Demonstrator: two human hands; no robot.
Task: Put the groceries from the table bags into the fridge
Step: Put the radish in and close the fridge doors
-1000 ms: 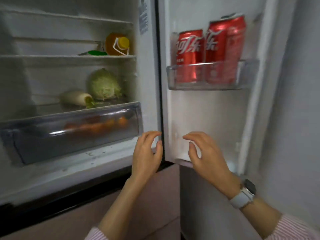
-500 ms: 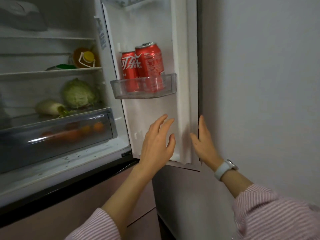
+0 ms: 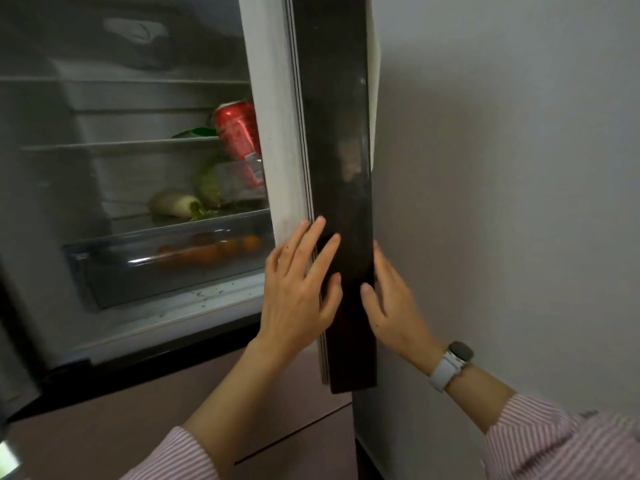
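The fridge door (image 3: 336, 161) stands edge-on in the middle of the view, its dark front face turned towards me. My left hand (image 3: 299, 289) lies flat against the door's edge with fingers spread. My right hand (image 3: 391, 303) presses the door's outer side by the wall, thumb on the dark face. Behind the door a red cola can (image 3: 239, 133) shows in the door rack. Inside the fridge lie a white radish (image 3: 175, 204), a cabbage (image 3: 207, 185) and orange fruit in the clear drawer (image 3: 166, 268).
A grey wall (image 3: 502, 202) runs close along the right of the door. Pink lower fridge panels (image 3: 173, 403) sit below the open compartment. Glass shelves (image 3: 121, 145) cross the fridge interior. A white watch is on my right wrist.
The door has swung from wide open to edge-on, hiding most of the cans. My left hand moved onto the door's edge and my right hand went round its outer side.
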